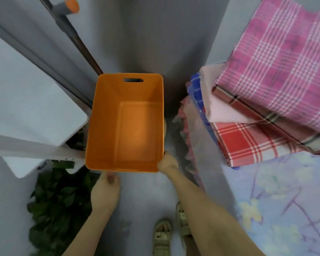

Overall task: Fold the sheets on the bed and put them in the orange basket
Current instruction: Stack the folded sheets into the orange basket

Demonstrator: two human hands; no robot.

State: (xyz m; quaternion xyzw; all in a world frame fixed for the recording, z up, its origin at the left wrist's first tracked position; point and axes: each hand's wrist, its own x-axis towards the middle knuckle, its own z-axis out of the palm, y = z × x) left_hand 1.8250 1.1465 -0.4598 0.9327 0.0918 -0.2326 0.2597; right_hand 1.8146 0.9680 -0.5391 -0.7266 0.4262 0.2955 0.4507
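The rectangular orange plastic basket [103,126] sits straight ahead of the person, over the grey floor [142,193] in the gap beside the bed. It is empty. Whether it rests on the floor or is held just above it cannot be told. Its long axis runs directly away from the person, with the handle cut-out [133,80] in the far end wall.

Both hands grasp its near end. The left hand [105,191] holds the near wall close to the left corner, thumb up against the plastic and fingers hidden beneath. The right hand [167,163] is wrapped round the near right corner.

The folded sheets lie to the basket's right, up on the bed with the pale blue floral cover [284,200]. The stack has a pink plaid sheet [284,71] on top, then a plain pale pink sheet [222,109] and a red-and-white plaid sheet [248,143]. A blue checked sheet [197,89] shows at the stack's left edge.

The stack is near the basket's right wall but apart from it and higher, so the right hand is the nearer one. Loading probably calls for a short sideways, downward carry.

To the left are a white panel [26,108] and a dark green leafy plant [57,196].
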